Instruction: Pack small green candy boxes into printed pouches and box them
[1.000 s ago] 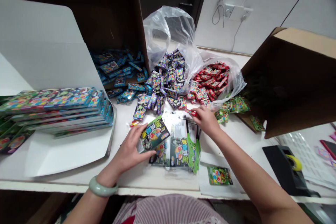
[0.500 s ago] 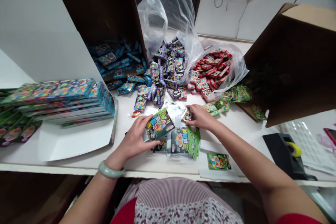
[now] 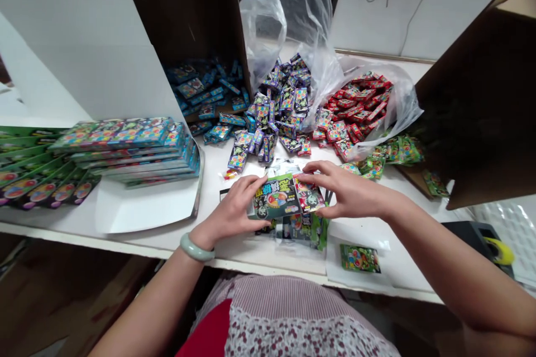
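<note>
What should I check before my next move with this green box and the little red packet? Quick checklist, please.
1. Box grip: left hand wraps the left end of the green box: ok.
2. Packet grip: right hand pinches the red packet at the box's right end: ok.
3. Box end open: cannot tell, the packet covers it.
4. Flat green packs lie below the box on the table: ok.
5. Red pile close by, just beyond the right hand: ok.
</note>
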`<act>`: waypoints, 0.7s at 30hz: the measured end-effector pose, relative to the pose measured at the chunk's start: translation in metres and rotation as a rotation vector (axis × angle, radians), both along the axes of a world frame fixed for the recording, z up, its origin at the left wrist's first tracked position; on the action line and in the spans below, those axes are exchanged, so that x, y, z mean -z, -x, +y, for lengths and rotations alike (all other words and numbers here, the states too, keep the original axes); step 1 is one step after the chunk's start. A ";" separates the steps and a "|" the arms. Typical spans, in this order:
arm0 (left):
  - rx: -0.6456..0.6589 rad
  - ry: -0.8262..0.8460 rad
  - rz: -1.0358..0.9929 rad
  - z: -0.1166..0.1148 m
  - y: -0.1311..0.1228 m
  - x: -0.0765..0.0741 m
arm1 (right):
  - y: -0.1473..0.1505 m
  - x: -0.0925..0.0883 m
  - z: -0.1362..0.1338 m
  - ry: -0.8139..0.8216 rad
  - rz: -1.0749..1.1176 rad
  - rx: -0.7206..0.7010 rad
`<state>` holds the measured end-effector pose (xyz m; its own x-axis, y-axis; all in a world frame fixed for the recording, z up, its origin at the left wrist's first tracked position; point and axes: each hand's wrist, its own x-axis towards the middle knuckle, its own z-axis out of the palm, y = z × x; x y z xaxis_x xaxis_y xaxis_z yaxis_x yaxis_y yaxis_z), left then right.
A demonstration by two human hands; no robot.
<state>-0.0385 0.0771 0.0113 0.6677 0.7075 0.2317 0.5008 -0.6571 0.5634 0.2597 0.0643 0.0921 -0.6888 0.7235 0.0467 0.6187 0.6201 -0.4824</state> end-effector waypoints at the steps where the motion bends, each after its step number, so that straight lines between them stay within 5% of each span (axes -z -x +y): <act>1: 0.011 0.017 -0.004 -0.001 0.001 -0.001 | 0.000 -0.001 0.002 0.003 -0.002 -0.012; 9: 0.055 0.111 -0.053 -0.003 -0.002 -0.006 | 0.005 -0.003 0.009 0.017 -0.030 -0.035; 18: -0.143 0.074 -0.091 -0.008 0.000 0.006 | 0.033 0.033 -0.006 -0.005 0.207 0.187; 21: -0.150 0.075 -0.093 -0.008 0.005 0.009 | 0.041 0.037 -0.008 -0.038 0.152 0.114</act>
<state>-0.0431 0.0691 0.0023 0.5314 0.8151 0.2307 0.5334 -0.5335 0.6564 0.2190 0.0559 0.0552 -0.5849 0.7924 0.1729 0.6079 0.5694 -0.5534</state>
